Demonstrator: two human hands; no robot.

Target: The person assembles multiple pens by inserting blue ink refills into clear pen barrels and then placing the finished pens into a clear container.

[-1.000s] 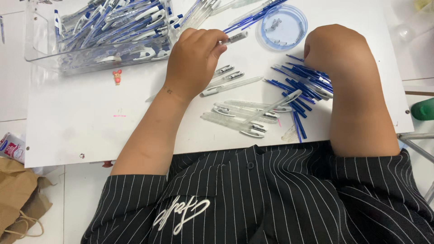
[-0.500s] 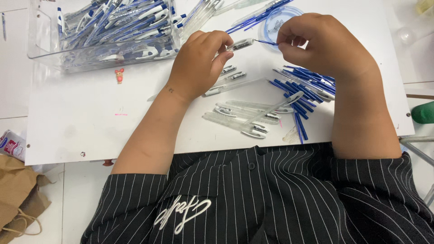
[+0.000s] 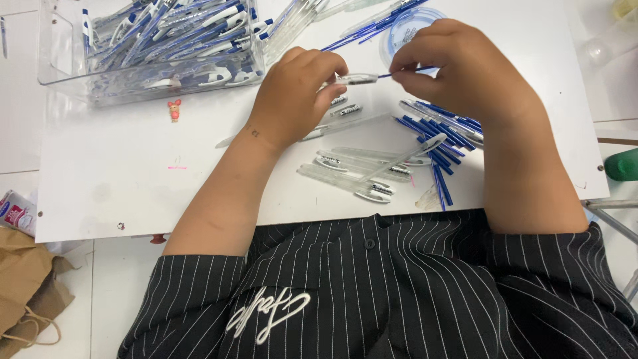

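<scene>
Nearest is the person's black shirt with thin white stripes [image 3: 399, 292], at the near edge of the white table [image 3: 133, 186]. A brown paper bag [image 3: 26, 286] sits on the floor at the near left.

On the table, just in front of the shirt, lie a few clear pen barrels [image 3: 352, 174]. To their right is a loose pile of blue ink refills [image 3: 442, 143], some touching the barrels.

A little farther, both hands are up over the table, close together. The left hand [image 3: 292, 100] pinches a clear pen barrel [image 3: 355, 79] between thumb and fingers. The right hand [image 3: 465, 73] pinches a thin blue refill [image 3: 405, 70] in its fingertips, and the refill's tip meets the open end of the barrel. So barrel and refill are between the two hands, above the table's middle.

Left of the left hand is a tiny pink toy figure [image 3: 175, 110].

Farthest away, at the far left, a clear plastic box [image 3: 153, 46] is full of finished blue and white pens. A round clear lid [image 3: 405, 30] lies at the far right with more refills across it.
</scene>
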